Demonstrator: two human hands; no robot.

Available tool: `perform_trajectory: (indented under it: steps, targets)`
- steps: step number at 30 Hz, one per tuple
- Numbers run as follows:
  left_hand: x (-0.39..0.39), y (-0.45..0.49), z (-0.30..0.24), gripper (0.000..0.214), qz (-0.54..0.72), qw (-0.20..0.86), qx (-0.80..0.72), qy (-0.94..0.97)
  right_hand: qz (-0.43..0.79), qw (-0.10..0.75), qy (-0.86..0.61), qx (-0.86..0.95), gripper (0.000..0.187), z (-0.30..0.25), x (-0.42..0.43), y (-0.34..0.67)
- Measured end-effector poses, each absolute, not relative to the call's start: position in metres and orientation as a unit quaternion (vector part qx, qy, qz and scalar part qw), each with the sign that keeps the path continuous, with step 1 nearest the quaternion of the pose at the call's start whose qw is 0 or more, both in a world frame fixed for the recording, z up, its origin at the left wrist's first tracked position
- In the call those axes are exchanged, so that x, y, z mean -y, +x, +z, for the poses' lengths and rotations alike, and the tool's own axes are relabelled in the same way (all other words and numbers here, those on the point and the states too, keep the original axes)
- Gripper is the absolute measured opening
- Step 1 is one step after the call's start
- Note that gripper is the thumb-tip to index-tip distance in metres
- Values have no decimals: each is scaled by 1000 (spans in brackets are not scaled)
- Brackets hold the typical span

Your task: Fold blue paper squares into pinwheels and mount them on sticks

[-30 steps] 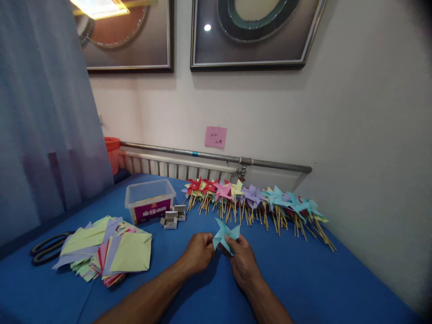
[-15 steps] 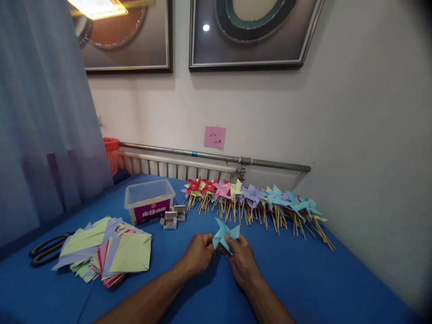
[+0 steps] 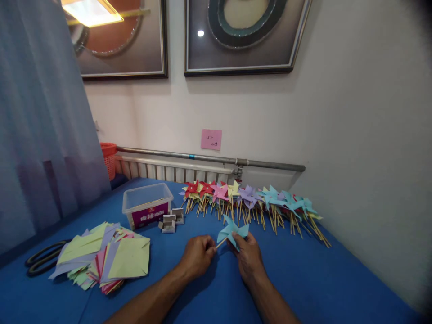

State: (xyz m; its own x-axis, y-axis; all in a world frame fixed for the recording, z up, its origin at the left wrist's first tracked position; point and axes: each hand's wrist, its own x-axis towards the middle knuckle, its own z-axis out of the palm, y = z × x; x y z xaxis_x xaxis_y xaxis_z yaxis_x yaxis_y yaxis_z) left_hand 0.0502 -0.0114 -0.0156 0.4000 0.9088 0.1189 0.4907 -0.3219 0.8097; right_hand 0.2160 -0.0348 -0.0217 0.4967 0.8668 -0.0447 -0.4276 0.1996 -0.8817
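Note:
A light blue paper pinwheel [image 3: 232, 229] on a thin wooden stick is held just above the blue table [image 3: 320, 283], in front of me. My right hand [image 3: 249, 258] is closed on the pinwheel's paper head from below. My left hand [image 3: 197, 256] pinches the free end of the stick, which points left from the head. Behind them, a row of finished pinwheels [image 3: 249, 200] in red, pink, yellow, purple and blue lies along the wall side of the table.
A pile of coloured paper squares [image 3: 101, 256] lies at the left, with black scissors [image 3: 40, 261] beyond it. A clear plastic tub [image 3: 146, 204] and small open boxes [image 3: 168, 220] stand mid-table. A radiator and pipe [image 3: 209, 158] run behind.
The pinwheel has shifted slightly right and its stick now shows between my hands. My view has tilted a little.

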Motion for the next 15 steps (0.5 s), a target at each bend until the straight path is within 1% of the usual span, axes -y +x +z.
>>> perform_trajectory:
  steps: [3, 8, 11, 15]
  targets:
    - [15, 46, -9, 9, 261, 281, -478, 790, 405, 759, -460, 221, 31, -21, 31, 228]
    - [16, 45, -8, 12, 208, 213, -479, 826, 394, 767, -465, 202, 33, -24, 29, 234]
    - [17, 45, -9, 15, 193, 195, -482, 832, 400, 763, -463, 208, 33, -28, 29, 234]
    - [18, 45, -9, 14, 186, 202, -479, 834, 403, 758, -467, 210, 33, -29, 29, 234]
